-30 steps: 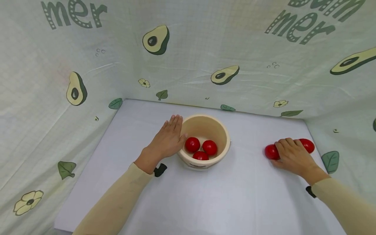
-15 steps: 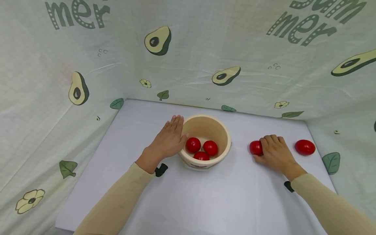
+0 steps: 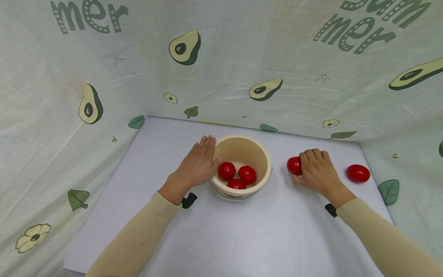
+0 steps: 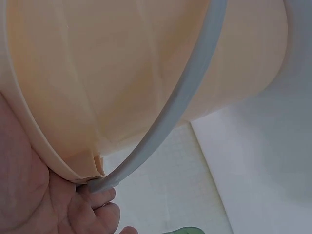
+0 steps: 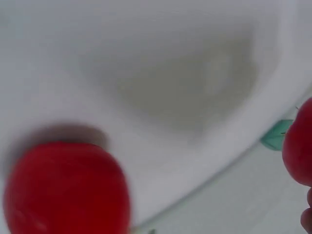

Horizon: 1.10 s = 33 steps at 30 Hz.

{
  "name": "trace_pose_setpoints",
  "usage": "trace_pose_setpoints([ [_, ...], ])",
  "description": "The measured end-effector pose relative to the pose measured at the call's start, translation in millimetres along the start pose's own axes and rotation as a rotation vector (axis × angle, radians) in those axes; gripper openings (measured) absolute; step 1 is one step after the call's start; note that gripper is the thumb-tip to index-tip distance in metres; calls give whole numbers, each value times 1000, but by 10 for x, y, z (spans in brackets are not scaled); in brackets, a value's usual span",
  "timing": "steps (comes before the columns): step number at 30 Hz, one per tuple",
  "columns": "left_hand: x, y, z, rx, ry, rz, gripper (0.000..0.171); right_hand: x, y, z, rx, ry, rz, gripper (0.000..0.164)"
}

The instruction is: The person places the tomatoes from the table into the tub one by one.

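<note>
A cream bowl (image 3: 242,137) stands mid-table with three red tomatoes (image 3: 226,171) inside. My left hand (image 3: 197,165) lies flat against the bowl's left wall with fingers straight and the thumb by the rim. In the left wrist view the bowl wall (image 4: 146,73) fills the frame, with a grey handle (image 4: 165,131) across it. My right hand (image 3: 315,171) curls its fingers over a red tomato (image 3: 294,165), just right of the bowl. Another tomato (image 3: 358,173) lies alone on the table farther right. The right wrist view shows blurred red tomatoes (image 5: 66,187).
The pale table (image 3: 242,231) is enclosed at the back and on both sides by avocado-print cloth walls (image 3: 221,77). Black wrist mounts (image 3: 188,200) sit on both forearms. Bare tabletop stretches in front of the bowl.
My right hand has carried one tomato leftward from the right side toward the bowl, leaving the other tomato behind. The left hand and bowl have stayed put.
</note>
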<state>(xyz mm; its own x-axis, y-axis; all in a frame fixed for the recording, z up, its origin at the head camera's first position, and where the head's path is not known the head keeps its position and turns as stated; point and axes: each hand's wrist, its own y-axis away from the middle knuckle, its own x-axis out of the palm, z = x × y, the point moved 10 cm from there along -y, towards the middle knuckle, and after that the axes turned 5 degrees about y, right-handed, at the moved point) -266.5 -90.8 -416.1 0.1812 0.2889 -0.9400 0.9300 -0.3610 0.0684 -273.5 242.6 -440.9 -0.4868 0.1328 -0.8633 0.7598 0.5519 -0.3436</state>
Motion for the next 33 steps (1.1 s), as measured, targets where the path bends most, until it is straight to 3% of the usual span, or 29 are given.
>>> trace_pose_setpoints([
  [8, -10, 19, 11, -6, -27, 11, 77, -762, -505, 71, -10, -24, -207, 68],
  [12, -19, 19, 0, 3, -33, 3, 76, -1133, -754, 258, -26, -57, -310, 67],
  [15, -19, 18, -7, 7, -42, 0, 76, -1281, -909, 459, -44, -74, -333, 66],
  [23, -16, 10, -20, 11, -76, 6, 75, -1274, -1167, 917, -87, -65, -315, 61],
  [33, -27, 3, -33, 1, -77, 11, 75, -1020, -1228, 1103, -107, -46, -209, 59],
])
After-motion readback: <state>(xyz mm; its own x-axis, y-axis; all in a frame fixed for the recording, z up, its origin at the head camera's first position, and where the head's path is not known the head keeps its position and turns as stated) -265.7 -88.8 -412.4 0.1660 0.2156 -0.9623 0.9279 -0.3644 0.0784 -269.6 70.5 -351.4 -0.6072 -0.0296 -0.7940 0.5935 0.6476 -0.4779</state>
